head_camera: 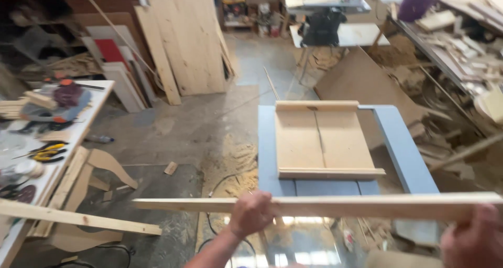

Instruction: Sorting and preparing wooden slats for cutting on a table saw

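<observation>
I hold a long pale wooden strip [335,205] level across the lower part of the head view. My left hand [252,213] grips it near its middle-left. My right hand [474,239] is closed on its right end at the frame's bottom right corner. Just beyond the strip stands a blue table saw [403,147] carrying a fibreboard crosscut sled [324,140] with a cut line down its middle.
A white workbench [78,132] at the left holds tools and yellow-handled pliers [50,153]. A loose wooden batten [78,219] juts from it. Boards [186,43] lean at the back. Sawdust and offcuts cover the floor; scrap wood is piled on the right [461,37].
</observation>
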